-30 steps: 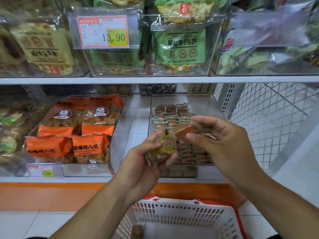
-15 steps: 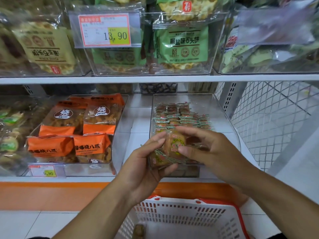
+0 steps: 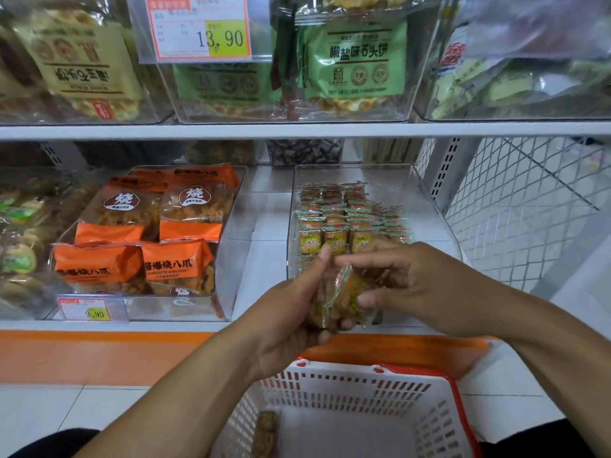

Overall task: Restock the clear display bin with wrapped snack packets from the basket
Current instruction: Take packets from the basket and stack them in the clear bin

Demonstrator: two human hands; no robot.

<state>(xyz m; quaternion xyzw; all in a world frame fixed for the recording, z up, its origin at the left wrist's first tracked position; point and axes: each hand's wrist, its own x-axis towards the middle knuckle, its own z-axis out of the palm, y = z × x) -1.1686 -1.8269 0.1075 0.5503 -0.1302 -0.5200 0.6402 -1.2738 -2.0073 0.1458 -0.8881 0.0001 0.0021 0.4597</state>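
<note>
My left hand and my right hand meet in front of the clear display bin on the lower shelf. Between them they hold a small stack of wrapped snack packets, brown with green-edged wrappers. The left palm cups the stack from the side, and the right thumb and fingers pinch its front packet. Rows of the same packets stand in the back half of the bin. Below, the white basket with a red rim holds one loose packet at its bottom left.
A neighbouring clear bin of orange snack bags sits to the left with a price tag. The upper shelf carries bins of green and yellow bags. A white wire mesh panel closes the right side.
Both hands have come down and closer to me with the packets, from over the bin's middle to its front wall. The right hand has closed in on the stack.
</note>
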